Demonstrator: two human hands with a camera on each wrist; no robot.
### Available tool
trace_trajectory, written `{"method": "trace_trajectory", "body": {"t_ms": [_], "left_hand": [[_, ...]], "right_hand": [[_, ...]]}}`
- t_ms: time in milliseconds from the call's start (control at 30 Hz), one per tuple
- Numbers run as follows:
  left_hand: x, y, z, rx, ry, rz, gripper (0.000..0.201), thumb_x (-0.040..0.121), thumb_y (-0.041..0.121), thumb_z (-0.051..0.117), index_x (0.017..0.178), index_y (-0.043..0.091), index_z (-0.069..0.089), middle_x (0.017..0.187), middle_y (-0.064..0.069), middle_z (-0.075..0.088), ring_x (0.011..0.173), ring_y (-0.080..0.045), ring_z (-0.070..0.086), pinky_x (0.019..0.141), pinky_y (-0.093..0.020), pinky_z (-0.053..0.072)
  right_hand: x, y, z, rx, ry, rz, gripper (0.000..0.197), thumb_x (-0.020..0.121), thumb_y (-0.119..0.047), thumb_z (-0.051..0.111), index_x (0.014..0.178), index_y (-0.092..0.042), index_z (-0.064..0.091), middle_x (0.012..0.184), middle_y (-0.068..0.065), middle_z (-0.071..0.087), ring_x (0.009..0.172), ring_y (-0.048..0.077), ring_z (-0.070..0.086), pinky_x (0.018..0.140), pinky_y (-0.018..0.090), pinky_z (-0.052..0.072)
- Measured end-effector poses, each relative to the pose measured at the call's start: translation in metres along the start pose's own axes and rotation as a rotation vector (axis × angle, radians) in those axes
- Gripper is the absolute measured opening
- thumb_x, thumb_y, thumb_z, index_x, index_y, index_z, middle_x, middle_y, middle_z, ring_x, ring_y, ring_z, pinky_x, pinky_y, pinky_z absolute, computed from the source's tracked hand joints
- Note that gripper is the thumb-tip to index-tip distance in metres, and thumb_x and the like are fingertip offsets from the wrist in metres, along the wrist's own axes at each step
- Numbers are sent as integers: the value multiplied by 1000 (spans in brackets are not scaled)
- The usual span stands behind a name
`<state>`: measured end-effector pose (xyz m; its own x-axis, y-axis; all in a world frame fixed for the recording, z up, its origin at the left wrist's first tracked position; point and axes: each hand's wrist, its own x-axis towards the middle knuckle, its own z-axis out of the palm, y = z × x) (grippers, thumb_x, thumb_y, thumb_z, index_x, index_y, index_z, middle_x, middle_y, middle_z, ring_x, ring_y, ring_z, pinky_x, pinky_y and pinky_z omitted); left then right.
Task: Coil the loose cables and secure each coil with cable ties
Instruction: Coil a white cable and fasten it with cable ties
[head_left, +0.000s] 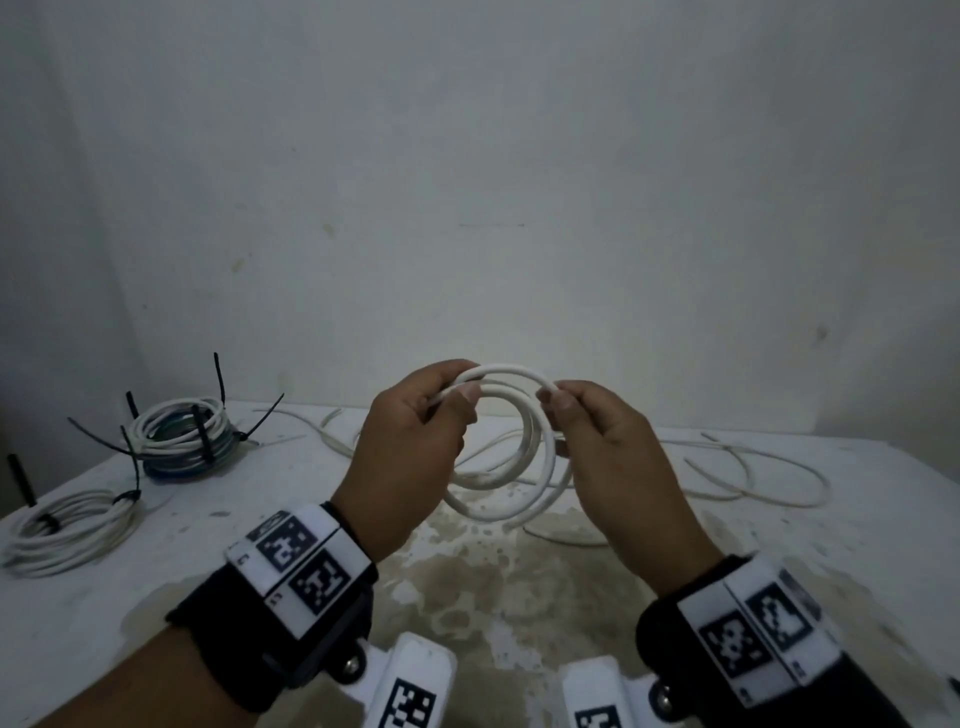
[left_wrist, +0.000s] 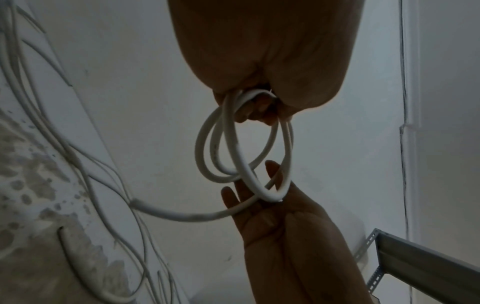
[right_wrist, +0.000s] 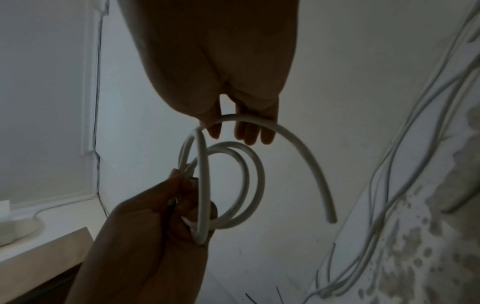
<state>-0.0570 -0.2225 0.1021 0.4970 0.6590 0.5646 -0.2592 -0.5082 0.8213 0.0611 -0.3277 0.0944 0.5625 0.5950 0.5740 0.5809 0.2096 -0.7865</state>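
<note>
Head view, stained white table (head_left: 519, 597), bare pale wall (head_left: 519, 182)

White cable, black ties, stained counter

The cable (head_left: 511, 447) is plain white; the finished coils (head_left: 179, 439) mix white, green and blue under black cable ties (head_left: 205, 441); the white counter (head_left: 519, 597) shows mottled brown staining; wristbands (head_left: 301, 566) carry black-and-white square markers.

A stained white table (head_left: 779, 597) carries two tied cable coils (head_left: 179, 439) (head_left: 70, 530) near its left edge and loose white cables (head_left: 753, 473) toward its back right
</note>
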Motion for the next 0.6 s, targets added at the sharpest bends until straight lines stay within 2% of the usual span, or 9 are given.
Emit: {"method": "trace_trajectory", "body": {"t_ms": [67,100,200,267,333,400,467,533,600], "left_hand": [[-1,1,1,-1,50,24,18,95,13,51,98,15,68,64,8,52,58,-14,42,57,-29,39],[-1,1,1,-24,72,20,18,96,13,50,97,15,68,64,6,51,59,-14,42,57,-29,39],[-2,1,3,-122,110,-17,19,97,15,49,95,15,68,64,3,47,58,-15,38,54,-29,35],[-5,4,6,-142,129,-20,20,97,17,48,94,15,68,65,1,46,58,-16,37,55,-30,34],[-7,7,9,-153,145,-14,20,98,18,48,96,16,68,65,0,45,58,-15,37,54,-30,34],[-9,8,11,-175,162,-26,20,98,19,47,99,16,67,65,0,45,57,-14,38,53,-29,36],[-12,8,14,-201,169,-51,21,98,18,46,101,14,65,65,1,45,56,-12,39,53,-27,37],[-16,9,17,-243,168,-64,21,99,16,43,103,11,64,65,1,45,55,-9,39,54,-26,38],[-19,8,18,-271,168,-62,22,100,16,41,104,10,62,65,3,45,54,-7,39,55,-26,38]], "right_hand": [[-4,-4,4,99,-33,40,27,100,-26,41,92,-23,66,84,-6,66,75,4,61,67,16,48],[-6,-5,7,137,-41,58,27,101,-26,40,94,-23,66,86,-7,66,78,2,61,67,15,49],[-10,-4,15,180,-6,76,26,99,-35,39,106,-34,64,103,-17,66,99,1,60,90,30,51],[-15,-5,19,249,-20,112,34,94,-50,34,116,-40,58,117,-21,60,112,-4,53,101,27,43],[-20,-6,23,231,-54,101,41,88,-58,31,121,-43,51,125,-15,55,115,-3,50,97,18,40],[-22,-7,26,207,-29,87,32,92,-50,36,122,-46,46,119,-7,58,104,0,56,86,16,45],[-24,-6,30,247,48,85,32,96,-41,40,126,-39,49,104,-3,63,85,4,61,75,19,48],[-24,-6,32,318,113,106,32,96,-37,42,124,-29,56,90,-4,65,74,5,60,68,21,49],[-25,-6,31,427,119,145,36,95,-36,46,116,-11,61,83,9,65,68,9,62,64,21,51]]}}
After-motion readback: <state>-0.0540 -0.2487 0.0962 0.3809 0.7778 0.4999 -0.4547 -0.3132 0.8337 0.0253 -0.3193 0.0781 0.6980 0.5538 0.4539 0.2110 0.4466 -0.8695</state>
